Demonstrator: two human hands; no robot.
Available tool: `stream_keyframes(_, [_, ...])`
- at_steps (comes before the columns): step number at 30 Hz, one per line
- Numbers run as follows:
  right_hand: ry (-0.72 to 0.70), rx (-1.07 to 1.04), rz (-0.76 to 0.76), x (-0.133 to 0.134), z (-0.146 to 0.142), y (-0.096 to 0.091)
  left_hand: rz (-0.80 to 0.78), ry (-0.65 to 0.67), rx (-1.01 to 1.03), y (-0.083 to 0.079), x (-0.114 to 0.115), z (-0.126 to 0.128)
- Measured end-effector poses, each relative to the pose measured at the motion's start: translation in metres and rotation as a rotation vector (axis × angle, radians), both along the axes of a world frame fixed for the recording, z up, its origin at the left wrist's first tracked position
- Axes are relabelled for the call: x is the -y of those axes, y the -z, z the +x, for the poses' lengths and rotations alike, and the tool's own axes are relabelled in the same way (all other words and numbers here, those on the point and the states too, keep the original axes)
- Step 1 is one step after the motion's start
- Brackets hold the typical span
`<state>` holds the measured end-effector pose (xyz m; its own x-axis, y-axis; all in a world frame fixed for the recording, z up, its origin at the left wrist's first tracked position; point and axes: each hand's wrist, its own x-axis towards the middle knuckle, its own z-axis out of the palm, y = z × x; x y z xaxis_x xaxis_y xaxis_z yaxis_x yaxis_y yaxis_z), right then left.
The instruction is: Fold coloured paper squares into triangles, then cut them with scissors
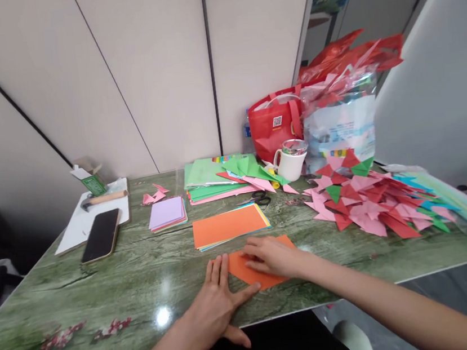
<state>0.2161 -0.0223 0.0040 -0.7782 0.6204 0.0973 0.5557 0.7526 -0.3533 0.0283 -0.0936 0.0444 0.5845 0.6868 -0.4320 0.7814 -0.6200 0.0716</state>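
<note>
Two hands work at the near edge of the counter (pixel 144 282). Left hand (pixel 217 299) lies flat, grip spread, thumb touching the orange sheet (pixel 240 268). Right hand (pixel 271 256) presses the sheet flat, grip spread, pinching nothing. Just behind: orange paper stack (pixel 229 225), then scissors (pixel 259 197), mug (pixel 291 163).

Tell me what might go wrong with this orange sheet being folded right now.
1. The orange sheet lies near the front edge of the glossy table. Under the pressing right hand it may slide and crease crooked, since the left hand lies flat beside its left corner rather than on it.
2. The pile of folded triangles spreads close to the right forearm, so a sweep of the arm could scatter pieces off the table.
</note>
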Motion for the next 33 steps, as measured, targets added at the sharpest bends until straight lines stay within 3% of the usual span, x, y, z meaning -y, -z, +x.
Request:
stream_keyframes(6, [-0.094,0.047,-0.029,0.007,-0.020,-0.011,0.038,0.010,0.083,0.015,0.001,-0.009])
stream_keyframes(13, [-0.054,0.086,-0.043,0.009,-0.028,-0.013,0.144,-0.049,0.185,0.048,0.011,-0.015])
stream_keyframes(19, [-0.017,0.155,-0.035,0.004,-0.045,-0.021,0.251,-0.110,0.027,0.075,0.026,-0.001])
stream_keyframes(28, [-0.004,0.159,0.001,-0.017,-0.077,-0.012,0.325,-0.079,0.062,0.087,0.031,-0.001])
stream_keyframes(33, [-0.004,0.129,0.009,-0.024,-0.093,-0.011,0.227,-0.053,0.129,0.074,0.023,-0.005])
